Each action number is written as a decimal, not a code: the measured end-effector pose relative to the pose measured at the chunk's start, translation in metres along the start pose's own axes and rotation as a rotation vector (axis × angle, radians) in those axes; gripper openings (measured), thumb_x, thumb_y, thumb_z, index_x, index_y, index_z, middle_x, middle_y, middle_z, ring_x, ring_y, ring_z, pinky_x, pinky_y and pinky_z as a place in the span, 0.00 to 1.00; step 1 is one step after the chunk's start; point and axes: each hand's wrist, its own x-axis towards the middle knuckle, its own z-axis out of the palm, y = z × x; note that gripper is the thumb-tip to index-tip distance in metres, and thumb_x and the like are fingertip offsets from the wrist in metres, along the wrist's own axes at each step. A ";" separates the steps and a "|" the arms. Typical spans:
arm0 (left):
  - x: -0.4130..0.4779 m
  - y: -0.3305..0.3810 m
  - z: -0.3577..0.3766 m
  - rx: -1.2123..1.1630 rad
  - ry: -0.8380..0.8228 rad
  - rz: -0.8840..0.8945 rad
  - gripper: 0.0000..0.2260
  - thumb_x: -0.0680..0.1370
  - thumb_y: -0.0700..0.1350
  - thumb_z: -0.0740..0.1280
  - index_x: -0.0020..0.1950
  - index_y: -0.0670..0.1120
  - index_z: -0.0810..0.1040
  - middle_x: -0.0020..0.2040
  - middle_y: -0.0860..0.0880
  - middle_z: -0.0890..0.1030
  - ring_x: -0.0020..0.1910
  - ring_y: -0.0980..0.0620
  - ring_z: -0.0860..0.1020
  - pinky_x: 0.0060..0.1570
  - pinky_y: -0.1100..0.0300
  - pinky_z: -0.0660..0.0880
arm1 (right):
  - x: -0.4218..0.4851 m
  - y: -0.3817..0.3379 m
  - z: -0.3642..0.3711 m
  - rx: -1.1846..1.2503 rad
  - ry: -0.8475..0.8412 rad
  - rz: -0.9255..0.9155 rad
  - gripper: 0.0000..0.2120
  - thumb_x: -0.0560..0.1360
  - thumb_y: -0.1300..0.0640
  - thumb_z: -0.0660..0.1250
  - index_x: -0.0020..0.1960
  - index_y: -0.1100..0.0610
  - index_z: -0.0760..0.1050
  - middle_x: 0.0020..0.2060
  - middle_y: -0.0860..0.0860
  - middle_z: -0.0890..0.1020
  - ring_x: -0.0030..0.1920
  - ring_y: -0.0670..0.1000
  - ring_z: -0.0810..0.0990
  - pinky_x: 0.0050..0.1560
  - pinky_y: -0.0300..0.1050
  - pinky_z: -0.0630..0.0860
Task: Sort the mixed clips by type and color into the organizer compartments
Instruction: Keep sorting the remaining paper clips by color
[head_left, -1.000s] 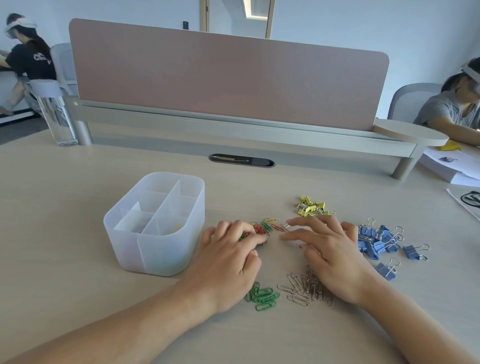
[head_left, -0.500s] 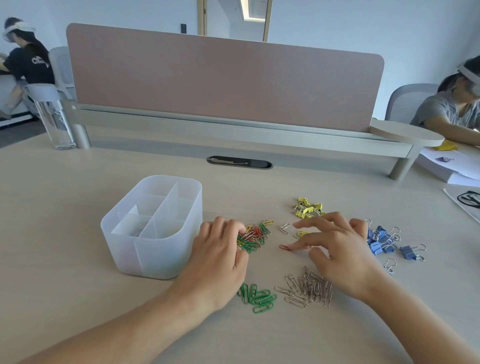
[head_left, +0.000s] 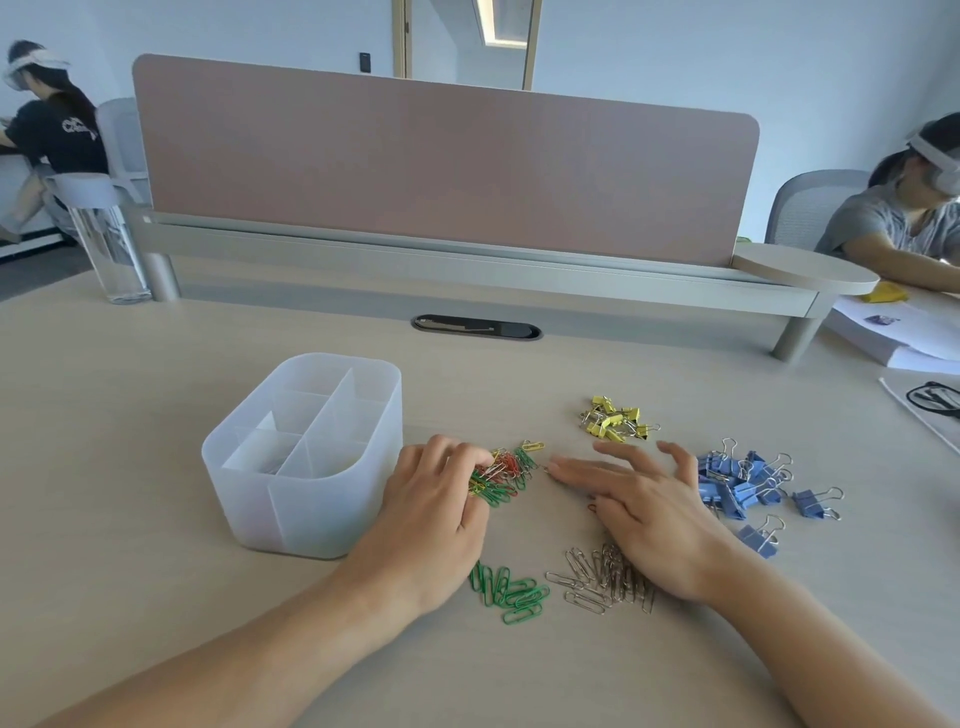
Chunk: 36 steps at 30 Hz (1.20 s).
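paper clips of mixed colours (head_left: 501, 475) lie in a heap just right of the translucent organizer (head_left: 311, 514), and the left hand (head_left: 436, 514) curls its fingers and thumb into that heap, pinching at it. right hand (head_left: 649, 509) lies flat on the table (head_left: 156, 467), fingers straight and spread, holding nothing, its index tip just beside the heap. near the wrists sit green paper clips (head_left: 511, 592) and silver paper clips (head_left: 597, 579). farther out, yellow binder clips (head_left: 615, 418); blue binder clips (head_left: 743, 483) lie off to the right.
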 end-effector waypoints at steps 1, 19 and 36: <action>0.000 0.000 0.000 0.001 0.000 -0.001 0.17 0.79 0.41 0.53 0.67 0.54 0.67 0.60 0.58 0.66 0.62 0.55 0.62 0.65 0.58 0.62 | -0.001 -0.001 -0.001 0.005 0.016 -0.025 0.28 0.73 0.51 0.45 0.67 0.31 0.67 0.63 0.21 0.66 0.71 0.32 0.54 0.71 0.48 0.37; -0.020 0.002 -0.013 0.303 -0.121 0.056 0.24 0.80 0.48 0.47 0.77 0.48 0.57 0.66 0.55 0.57 0.67 0.55 0.56 0.66 0.67 0.59 | -0.010 -0.032 0.007 0.012 -0.068 -0.277 0.29 0.74 0.46 0.42 0.74 0.32 0.57 0.71 0.24 0.55 0.75 0.38 0.46 0.72 0.51 0.42; -0.023 0.005 -0.012 0.282 -0.146 0.038 0.25 0.81 0.47 0.51 0.78 0.47 0.53 0.66 0.56 0.53 0.67 0.56 0.53 0.66 0.67 0.60 | -0.011 -0.028 0.003 0.055 -0.026 -0.275 0.29 0.71 0.50 0.45 0.69 0.35 0.69 0.65 0.23 0.66 0.72 0.36 0.55 0.71 0.53 0.45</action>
